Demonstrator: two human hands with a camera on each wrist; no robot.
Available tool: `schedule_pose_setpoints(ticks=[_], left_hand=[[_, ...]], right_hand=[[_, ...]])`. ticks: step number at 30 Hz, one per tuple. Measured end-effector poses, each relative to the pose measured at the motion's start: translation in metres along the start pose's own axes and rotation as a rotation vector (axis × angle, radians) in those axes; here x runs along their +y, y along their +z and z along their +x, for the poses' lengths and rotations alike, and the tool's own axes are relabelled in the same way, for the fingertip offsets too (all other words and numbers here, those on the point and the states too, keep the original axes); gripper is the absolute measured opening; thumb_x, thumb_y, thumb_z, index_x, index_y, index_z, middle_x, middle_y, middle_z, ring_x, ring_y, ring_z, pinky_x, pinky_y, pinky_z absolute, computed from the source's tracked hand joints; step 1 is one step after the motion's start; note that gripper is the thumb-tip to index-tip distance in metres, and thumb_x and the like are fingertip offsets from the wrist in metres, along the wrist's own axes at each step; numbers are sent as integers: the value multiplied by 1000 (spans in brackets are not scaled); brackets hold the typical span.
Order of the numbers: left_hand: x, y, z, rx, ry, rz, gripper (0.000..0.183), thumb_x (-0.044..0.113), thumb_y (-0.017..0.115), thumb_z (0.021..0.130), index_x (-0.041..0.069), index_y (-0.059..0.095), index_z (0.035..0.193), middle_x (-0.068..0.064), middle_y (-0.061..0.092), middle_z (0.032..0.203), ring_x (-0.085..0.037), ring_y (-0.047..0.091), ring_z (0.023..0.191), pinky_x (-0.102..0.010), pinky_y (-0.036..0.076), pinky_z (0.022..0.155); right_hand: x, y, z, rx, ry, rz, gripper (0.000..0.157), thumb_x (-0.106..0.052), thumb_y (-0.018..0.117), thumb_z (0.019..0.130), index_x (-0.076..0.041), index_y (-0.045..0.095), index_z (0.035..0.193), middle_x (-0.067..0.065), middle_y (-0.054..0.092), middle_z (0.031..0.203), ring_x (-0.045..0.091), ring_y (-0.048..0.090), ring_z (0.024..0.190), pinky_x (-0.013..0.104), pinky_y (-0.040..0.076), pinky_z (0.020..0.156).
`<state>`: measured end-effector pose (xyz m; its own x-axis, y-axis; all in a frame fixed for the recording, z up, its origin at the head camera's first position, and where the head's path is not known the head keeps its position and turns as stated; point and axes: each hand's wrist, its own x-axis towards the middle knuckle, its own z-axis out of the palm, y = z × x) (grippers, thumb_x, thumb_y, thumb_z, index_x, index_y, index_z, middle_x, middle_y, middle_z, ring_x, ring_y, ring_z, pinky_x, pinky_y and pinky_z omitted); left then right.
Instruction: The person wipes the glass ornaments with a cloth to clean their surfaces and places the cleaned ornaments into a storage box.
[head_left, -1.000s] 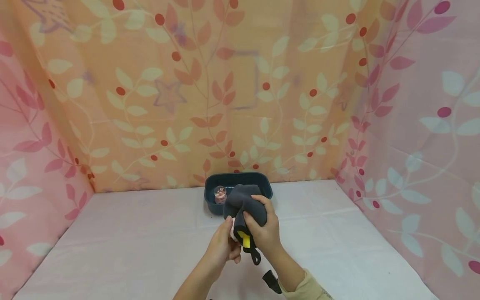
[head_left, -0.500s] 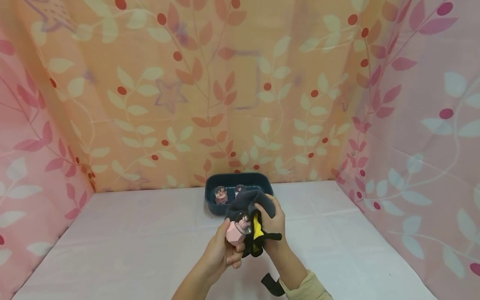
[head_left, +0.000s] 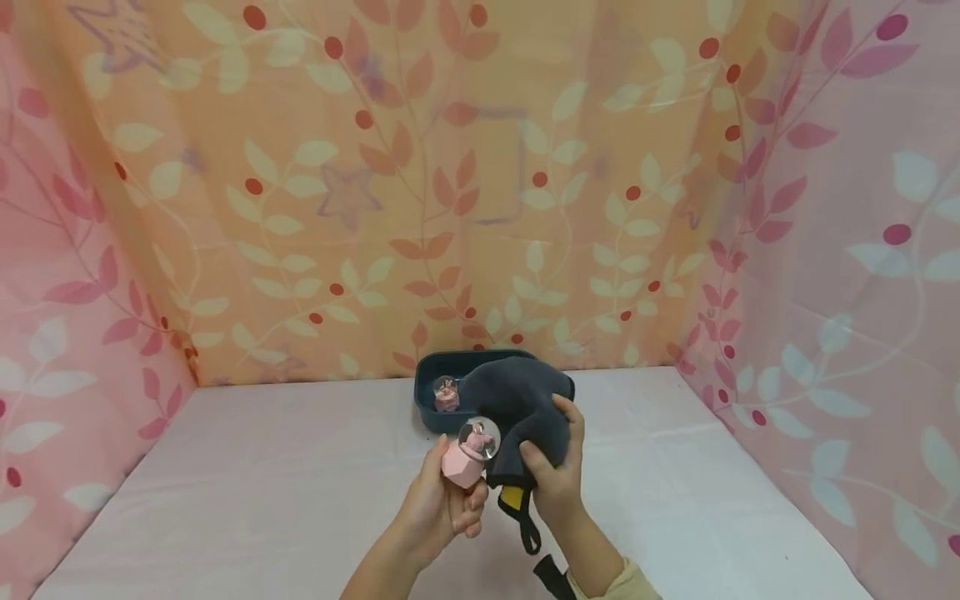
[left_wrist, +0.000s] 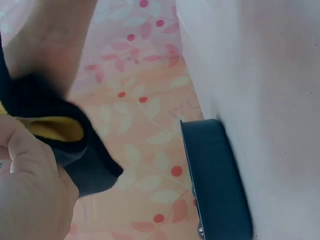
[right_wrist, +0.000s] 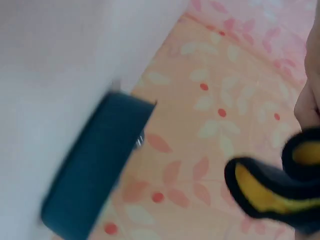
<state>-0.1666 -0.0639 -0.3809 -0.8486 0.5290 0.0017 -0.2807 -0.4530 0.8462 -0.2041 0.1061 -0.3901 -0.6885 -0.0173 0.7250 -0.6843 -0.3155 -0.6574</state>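
My left hand (head_left: 442, 504) holds a small snow globe (head_left: 465, 465) by its pink faceted base, the clear dome leaning up and right. My right hand (head_left: 561, 471) grips a thick folded cloth (head_left: 517, 387), dark grey outside and yellow inside, with black edging and a hanging loop. The cloth is right beside the dome in the head view. In the left wrist view the cloth (left_wrist: 92, 175) bends open behind my left hand (left_wrist: 37, 185), showing its yellow face. The right wrist view shows the cloth's black-edged folds (right_wrist: 265, 195).
Behind the hands a dark teal basin (head_left: 431, 417) stands on the white tabletop (head_left: 300, 483), against the patterned back curtain (head_left: 300, 250). Another pink snow globe (head_left: 446, 394) sits in its left end; the cloth covers much of the basin. Pink patterned curtains flank both sides.
The right hand has drawn the cloth off the snow globe, up and to the right, exposing the dome. The left hand keeps hold of the globe and has hardly moved.
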Motion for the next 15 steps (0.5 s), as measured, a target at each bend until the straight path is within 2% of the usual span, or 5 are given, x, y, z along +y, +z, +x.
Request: schedule_pose_setpoints(ticks=[3, 5, 7, 10, 15], left_hand=[[0, 1, 1, 27, -21, 46, 66, 57, 8, 101, 16, 59, 89, 5, 52, 62, -5, 40, 43, -22, 43, 51], [1, 2, 1, 39, -34, 85, 67, 60, 10, 101, 16, 60, 88, 4, 51, 61, -5, 41, 43, -22, 45, 52], [3, 3, 0, 46, -40, 115, 68, 61, 12, 100, 15, 60, 91, 3, 52, 62, -6, 44, 44, -23, 47, 53], [4, 6, 0, 65, -32, 127, 65, 63, 16, 100, 12, 57, 107, 0, 55, 75, -6, 49, 50, -22, 48, 53], [2, 11, 2, 184, 56, 193, 50, 51, 37, 102, 4, 37, 120, -1, 54, 87, -8, 49, 54, -23, 48, 53]], right_hand=[[0, -1, 1, -220, -61, -81, 60, -24, 68, 91, -23, 35, 141, -1, 46, 127, 11, 54, 103, 25, 48, 84], [0, 0, 2, -266, -60, -181, 64, -27, 73, 88, -22, 37, 140, -3, 47, 125, 12, 54, 101, 28, 48, 82], [0, 0, 3, -246, -47, -231, 63, -18, 75, 85, -18, 40, 137, -2, 49, 121, 13, 56, 95, 29, 50, 79], [-2, 3, 4, -139, -4, -276, 62, -5, 74, 79, -8, 41, 132, 5, 50, 119, 15, 57, 91, 28, 52, 75], [-7, 8, 6, -52, 148, -330, 62, -2, 70, 79, -8, 41, 133, 15, 51, 118, 23, 58, 91, 30, 53, 75]])
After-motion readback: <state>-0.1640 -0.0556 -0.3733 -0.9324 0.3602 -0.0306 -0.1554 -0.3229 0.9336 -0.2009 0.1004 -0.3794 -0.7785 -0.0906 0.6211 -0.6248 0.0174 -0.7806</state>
